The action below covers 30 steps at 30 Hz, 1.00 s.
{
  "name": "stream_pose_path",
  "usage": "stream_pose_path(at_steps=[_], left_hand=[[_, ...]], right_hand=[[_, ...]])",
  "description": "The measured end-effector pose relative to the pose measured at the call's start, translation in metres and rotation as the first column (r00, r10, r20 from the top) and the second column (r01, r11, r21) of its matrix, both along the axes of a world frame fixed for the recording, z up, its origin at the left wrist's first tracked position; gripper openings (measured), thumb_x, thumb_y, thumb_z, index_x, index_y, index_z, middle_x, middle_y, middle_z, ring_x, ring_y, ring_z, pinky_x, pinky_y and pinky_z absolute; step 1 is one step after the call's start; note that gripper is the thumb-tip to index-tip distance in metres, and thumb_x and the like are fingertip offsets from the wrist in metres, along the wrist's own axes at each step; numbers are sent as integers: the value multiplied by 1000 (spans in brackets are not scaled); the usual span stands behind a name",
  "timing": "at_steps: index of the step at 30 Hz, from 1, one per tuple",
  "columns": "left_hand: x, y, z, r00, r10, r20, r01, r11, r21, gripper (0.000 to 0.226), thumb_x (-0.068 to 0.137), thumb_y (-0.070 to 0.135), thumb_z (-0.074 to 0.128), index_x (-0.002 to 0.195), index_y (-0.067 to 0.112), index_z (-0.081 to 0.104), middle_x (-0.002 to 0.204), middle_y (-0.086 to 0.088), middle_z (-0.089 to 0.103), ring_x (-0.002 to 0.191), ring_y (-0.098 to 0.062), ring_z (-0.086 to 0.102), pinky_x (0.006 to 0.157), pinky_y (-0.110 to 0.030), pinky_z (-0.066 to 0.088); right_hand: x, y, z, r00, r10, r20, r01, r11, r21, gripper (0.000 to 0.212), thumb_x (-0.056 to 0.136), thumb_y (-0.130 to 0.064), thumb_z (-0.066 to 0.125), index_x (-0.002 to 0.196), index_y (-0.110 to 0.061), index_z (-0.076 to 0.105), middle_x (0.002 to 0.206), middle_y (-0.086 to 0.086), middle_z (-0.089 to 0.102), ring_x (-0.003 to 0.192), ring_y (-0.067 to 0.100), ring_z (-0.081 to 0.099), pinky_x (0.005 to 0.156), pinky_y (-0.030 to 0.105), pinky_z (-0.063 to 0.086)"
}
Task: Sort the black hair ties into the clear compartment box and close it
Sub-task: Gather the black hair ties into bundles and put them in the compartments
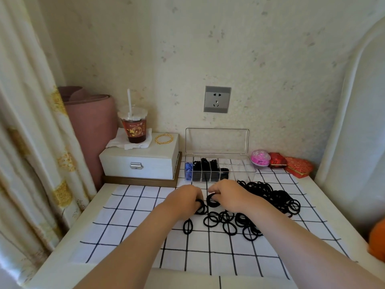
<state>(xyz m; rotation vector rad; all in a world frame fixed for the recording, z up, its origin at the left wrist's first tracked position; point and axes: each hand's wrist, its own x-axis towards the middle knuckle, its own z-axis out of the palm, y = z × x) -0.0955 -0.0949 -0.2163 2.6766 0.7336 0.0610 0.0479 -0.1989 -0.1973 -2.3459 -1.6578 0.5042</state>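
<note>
My left hand is palm-down on the cloth, fingers curled around a black tie at its fingertips; my right hand sits just beside it, fingers bent and pinching another tie that stands partly lifted off the cloth; the two hands are nearly touching, a narrow gap between them.

Loose ties lie scattered directly under and in front of my right wrist, some overlapping; one ring lies apart, nearer my left forearm; a denser pile spreads to the right of my right hand, touching the forearm's outer edge as far as I can see.

The box stands just beyond both hands at the far edge of the cloth, lid upright and open against the wall; leftmost compartment holds blue ties; the next few compartments hold black ties; the right-hand compartments look clear, though I cannot tell the exact count through the plastic.

Left of the box: a white case carrying a cup with a straw on a napkin, and a gold bangle; right of the box: a pink round item and a red heart-shaped box; a socket on the wall above.
</note>
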Motion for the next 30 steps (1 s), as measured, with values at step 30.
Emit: stream_pose_path(at_steps=[30], left_hand=[[-47,-6,11,999,-27,-39,22,991,-131,24,90,9,57,105,20,71,111,4,67,97,-9,60,85,-20,49]], right_hand=[[-28,-8,14,938,244,245,-219,968,-125,23,83,-18,63,98,-28,78,102,-11,74,94,11,64,78,27,52]])
